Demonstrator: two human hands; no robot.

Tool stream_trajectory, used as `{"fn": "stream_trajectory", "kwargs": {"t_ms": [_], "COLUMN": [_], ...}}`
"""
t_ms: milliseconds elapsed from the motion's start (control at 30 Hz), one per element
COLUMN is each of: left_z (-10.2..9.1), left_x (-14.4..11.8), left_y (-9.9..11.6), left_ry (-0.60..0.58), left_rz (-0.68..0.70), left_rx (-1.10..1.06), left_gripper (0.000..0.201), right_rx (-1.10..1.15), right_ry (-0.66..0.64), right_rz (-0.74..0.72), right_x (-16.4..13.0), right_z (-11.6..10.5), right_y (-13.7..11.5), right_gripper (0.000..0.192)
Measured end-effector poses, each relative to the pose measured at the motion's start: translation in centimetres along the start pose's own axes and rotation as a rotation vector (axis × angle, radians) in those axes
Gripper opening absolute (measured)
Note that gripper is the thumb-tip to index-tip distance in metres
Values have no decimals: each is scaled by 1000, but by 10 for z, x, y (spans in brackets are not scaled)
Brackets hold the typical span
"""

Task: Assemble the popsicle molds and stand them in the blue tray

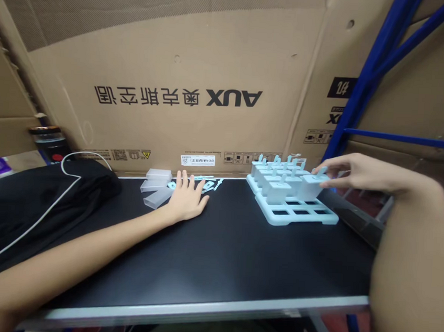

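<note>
Upside-down "AUX" box [196,94] behind the table's far edge; right hand [351,173] pinches a pale-blue mould [313,185], left hand [187,200] lies flat, fingers spread.

black desk [216,256], cardboard wall [176,58], blue shelving [366,79]

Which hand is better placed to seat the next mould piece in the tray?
Right, most likely. The right hand already grips a mould piece at the tray. The left hand lies flat on the table, off to the side.
</note>
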State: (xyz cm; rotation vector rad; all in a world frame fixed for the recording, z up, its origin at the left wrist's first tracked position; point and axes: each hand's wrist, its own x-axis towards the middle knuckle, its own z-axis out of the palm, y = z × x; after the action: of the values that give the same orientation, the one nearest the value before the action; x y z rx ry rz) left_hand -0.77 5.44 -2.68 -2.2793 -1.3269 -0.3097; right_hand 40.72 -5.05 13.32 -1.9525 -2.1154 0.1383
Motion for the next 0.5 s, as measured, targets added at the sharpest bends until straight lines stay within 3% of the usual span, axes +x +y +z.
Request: {"fn": "stream_trajectory", "kwargs": {"t_ms": [67,100,200,300,500], "left_z": [-1,-2,-10,-20,-18], "left_x": [10,16,37,56,80], "left_y": [-12,-19,-41,-58,-72], "left_ry": [-27,-54,-203,-419,-568], "left_rz": [14,26,43,59,63], "left_rx": [72,104,136,99,53], "left_gripper": [64,63,62,47,35], "right_rx": [81,104,130,135,126], "right_ry": [-142,-153,-175,-193,-152], "right_rz": [-8,1,48,64,30], "right_x": [7,9,14,15,14], "right_z": [5,7,11,12,14], "right_y": [-5,-7,-10,-11,-11], "right_gripper": [45,44,43,43,34]}}
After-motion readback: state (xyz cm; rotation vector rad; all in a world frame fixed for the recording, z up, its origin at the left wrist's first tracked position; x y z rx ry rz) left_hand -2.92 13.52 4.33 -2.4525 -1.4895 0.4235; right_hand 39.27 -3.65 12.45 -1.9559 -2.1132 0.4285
